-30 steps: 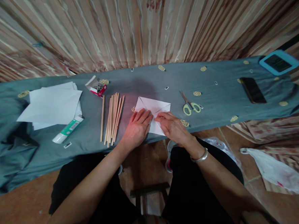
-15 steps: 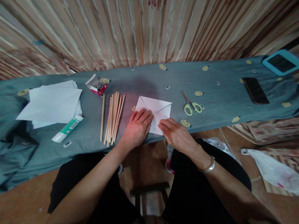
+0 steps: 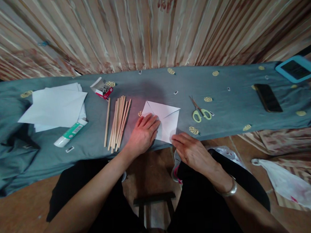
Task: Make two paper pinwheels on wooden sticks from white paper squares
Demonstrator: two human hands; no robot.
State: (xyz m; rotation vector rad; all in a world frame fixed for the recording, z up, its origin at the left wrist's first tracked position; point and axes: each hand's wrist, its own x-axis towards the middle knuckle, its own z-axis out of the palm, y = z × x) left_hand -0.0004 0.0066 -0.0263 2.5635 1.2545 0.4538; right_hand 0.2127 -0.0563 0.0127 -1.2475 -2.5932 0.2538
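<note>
Fingers of the left hand (image 3: 143, 134) lie flat, slightly spread, pressing the folded white paper (image 3: 166, 121); right hand (image 3: 193, 152) fingertips, loosely together, touch its near corner.

Desk (image 3: 223, 101): long, covered by a grey-blue cloth with pale round motifs.
Left end: stack of white sheets (image 3: 54, 107), glue tube (image 3: 70, 133) at its near edge.
Left of centre: opened clip box (image 3: 102, 88), row of wooden sticks (image 3: 117, 122).
Centre: folded white paper (image 3: 165, 121), near the front edge.
Right of centre: green-handled scissors (image 3: 199, 110).
Right end: dark phone (image 3: 268, 97), blue-framed device (image 3: 296, 69).
</note>
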